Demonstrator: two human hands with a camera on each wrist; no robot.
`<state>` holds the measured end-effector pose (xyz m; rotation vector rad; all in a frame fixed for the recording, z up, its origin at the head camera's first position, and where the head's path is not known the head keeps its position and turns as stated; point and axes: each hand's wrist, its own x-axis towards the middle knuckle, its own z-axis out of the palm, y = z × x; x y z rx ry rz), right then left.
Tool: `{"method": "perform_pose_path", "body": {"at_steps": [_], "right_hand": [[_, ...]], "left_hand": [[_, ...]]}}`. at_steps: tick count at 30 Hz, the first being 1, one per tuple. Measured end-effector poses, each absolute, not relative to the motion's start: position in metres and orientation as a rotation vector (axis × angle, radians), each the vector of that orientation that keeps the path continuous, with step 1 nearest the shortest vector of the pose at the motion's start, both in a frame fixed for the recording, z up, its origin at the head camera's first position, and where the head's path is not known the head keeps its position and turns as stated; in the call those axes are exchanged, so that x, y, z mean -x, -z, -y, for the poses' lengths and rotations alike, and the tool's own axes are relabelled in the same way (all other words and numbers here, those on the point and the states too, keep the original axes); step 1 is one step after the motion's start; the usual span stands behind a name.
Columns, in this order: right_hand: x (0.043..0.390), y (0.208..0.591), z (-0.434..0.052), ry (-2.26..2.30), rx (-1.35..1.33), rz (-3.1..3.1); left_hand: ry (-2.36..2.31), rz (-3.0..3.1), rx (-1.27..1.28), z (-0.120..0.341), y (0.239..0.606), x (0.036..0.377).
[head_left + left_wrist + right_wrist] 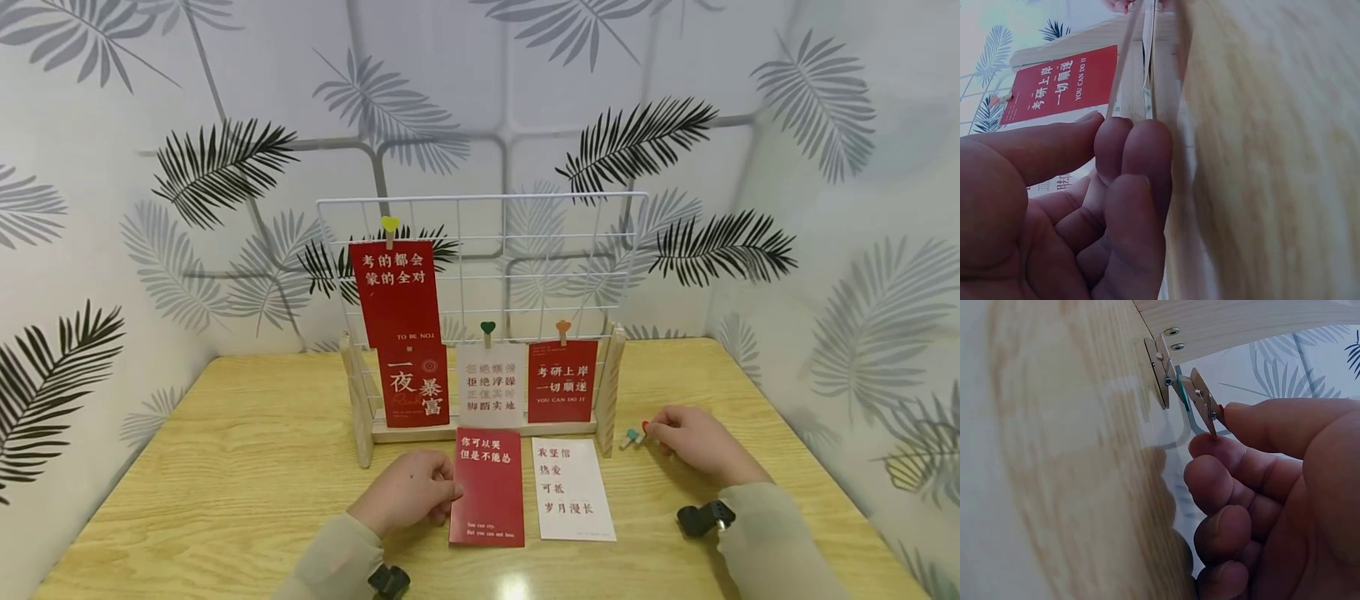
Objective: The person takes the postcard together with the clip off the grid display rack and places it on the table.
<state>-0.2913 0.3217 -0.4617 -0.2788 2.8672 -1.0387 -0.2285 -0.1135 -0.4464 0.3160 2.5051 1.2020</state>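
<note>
My left hand [416,490] pinches the left edge of a red card [487,492] between thumb and fingertips, in front of the rack. In the left wrist view the card shows nearly edge-on at the fingertips [1147,140]. Over at the right, my right hand [693,442] pinches a small wooden clothespin [1202,400] with a red top between thumb and index finger. Beside it a second clothespin [1161,369], with a teal top, rests on the table. A white card [573,490] with dark lettering lies just right of the red one.
A white wire grid rack [480,198] on wooden feet stands behind the cards. Clothespins hold red cards [397,292] and a white card [491,417] on it. The wooden table [255,433] extends to both sides, with a leaf-patterned backdrop [465,83] around it.
</note>
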Motion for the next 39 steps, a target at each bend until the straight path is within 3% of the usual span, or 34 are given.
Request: {"method": "perform_pose_path", "body": {"at_steps": [39], "right_hand": [[0.2955,0.4630,-0.3160,0.744,0.274,-3.036]], "left_hand": [[-1.132,-2.535,-0.318,0.1141,0.4455,0.2255]]}}
